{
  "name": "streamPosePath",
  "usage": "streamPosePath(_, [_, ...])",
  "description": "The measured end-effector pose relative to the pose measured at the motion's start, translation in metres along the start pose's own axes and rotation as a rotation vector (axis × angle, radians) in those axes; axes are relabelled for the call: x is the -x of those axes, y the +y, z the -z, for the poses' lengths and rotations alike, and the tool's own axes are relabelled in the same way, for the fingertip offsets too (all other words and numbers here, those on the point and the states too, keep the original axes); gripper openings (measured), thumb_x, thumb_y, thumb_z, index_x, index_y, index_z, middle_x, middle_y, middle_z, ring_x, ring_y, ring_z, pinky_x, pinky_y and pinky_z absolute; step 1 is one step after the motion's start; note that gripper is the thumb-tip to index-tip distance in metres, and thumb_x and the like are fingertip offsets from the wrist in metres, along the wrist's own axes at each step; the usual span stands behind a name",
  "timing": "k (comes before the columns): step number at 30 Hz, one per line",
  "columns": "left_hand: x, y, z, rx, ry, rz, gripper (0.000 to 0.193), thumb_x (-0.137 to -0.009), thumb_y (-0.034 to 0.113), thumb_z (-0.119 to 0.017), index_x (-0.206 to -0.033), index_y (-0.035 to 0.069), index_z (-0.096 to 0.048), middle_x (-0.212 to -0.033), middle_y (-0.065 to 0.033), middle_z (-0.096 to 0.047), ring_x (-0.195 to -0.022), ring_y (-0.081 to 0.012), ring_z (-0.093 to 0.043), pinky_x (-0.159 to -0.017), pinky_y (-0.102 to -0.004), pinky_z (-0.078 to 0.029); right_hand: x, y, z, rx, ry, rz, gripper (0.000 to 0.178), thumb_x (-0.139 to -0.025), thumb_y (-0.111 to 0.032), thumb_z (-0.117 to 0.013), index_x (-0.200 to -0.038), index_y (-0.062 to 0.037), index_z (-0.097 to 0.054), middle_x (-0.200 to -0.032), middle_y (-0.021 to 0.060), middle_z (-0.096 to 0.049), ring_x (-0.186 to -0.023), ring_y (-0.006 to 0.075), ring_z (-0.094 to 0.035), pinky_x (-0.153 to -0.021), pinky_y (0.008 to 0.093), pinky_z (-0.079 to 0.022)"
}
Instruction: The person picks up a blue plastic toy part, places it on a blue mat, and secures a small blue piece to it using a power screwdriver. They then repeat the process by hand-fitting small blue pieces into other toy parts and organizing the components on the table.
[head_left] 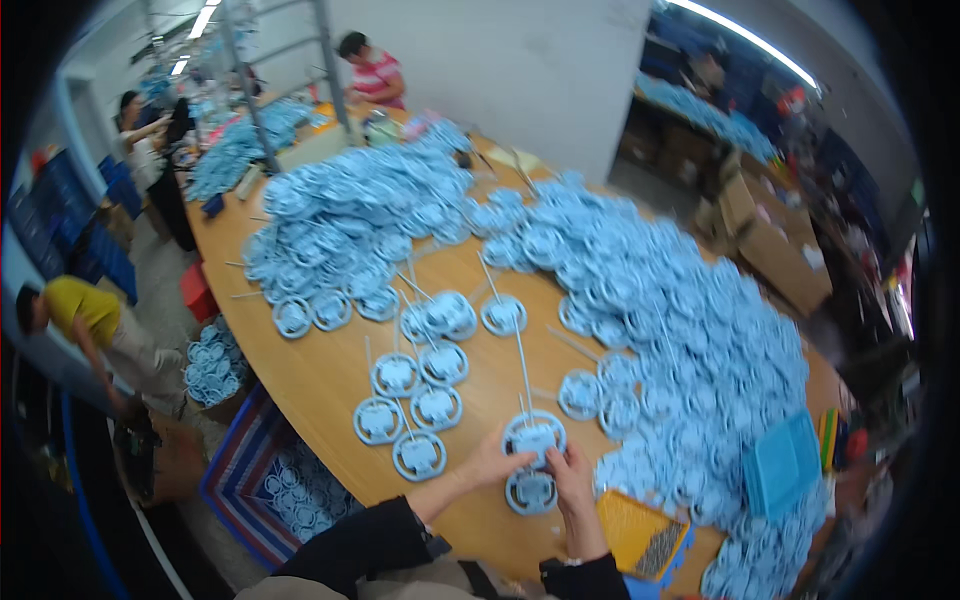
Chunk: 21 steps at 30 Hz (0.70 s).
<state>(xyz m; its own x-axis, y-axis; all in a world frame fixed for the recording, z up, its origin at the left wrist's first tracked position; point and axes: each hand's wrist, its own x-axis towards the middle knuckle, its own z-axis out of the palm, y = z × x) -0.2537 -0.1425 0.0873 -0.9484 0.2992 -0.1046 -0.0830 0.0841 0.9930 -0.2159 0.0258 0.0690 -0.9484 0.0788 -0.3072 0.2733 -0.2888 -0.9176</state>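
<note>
Both my hands are on a round light-blue plastic piece (534, 436) shaped like a small steering wheel, with a thin pale rod reaching up and away from it. My left hand (492, 462) is closed on its left edge, the thumb toward the lower middle. At its lower right edge my right hand (572, 482) grips it, fingers partly hidden. Just below, nearer to me, lies another round light-blue piece (530, 494) on the table (480, 540). Several similar pieces with rods, one of them a round piece (418, 456), lie to the left.
Large heaps of light-blue pieces (670, 330) cover the right and far table. A yellow tray (625, 530) holds small metal bits at my right, near a blue bin (785, 462). A striped bag (245, 470) stands left of the table. A person in yellow (85, 310) bends at far left.
</note>
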Motion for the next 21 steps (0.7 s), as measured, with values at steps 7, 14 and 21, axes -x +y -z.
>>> streamPosePath(7, [-0.046, -0.024, 0.075, 0.055, 0.052, 0.284, 0.055, -0.077, 0.014, -0.071, -0.124, 0.005, -0.043, -0.099, -0.0074, -0.06, -0.079, -0.0139, -0.061, -0.069, -0.0287, -0.053, -0.012, 0.012, 0.045, 0.787, 0.136, 0.154, 0.046, -0.078, -0.025, -0.069, -0.113, 0.0006, -0.055, -0.097, 0.0116, -0.063, -0.082, 0.0201, -0.061, -0.072, 0.0315, -0.05])
streamPosePath(14, [-0.089, -0.01, 0.192, -0.896, 0.555, -0.169, 0.08, -0.071, 0.021, -0.074, -0.134, -0.003, -0.031, -0.126, -0.0226, -0.045, -0.118, -0.0379, -0.041, -0.102, -0.0463, -0.031, -0.032, -0.054, 0.086, 0.65, 0.28, 0.238, 0.042, -0.075, -0.017, -0.07, -0.112, -0.0004, -0.058, -0.1, 0.0104, -0.062, -0.086, 0.0175, -0.06, -0.072, 0.0296, -0.049])
streamPosePath(21, [-0.034, 0.069, 0.144, -0.697, 0.428, -0.395, 0.056, -0.072, 0.012, -0.071, -0.123, 0.003, -0.049, -0.121, -0.0189, -0.05, -0.112, -0.0357, -0.048, -0.099, -0.0409, -0.036, 0.051, -0.292, -0.032, 0.576, 0.132, 1.159, 0.037, -0.075, -0.019, -0.06, -0.104, 0.0036, -0.057, -0.094, 0.0138, -0.057, -0.083, 0.023, -0.056, -0.074, 0.0315, -0.046])
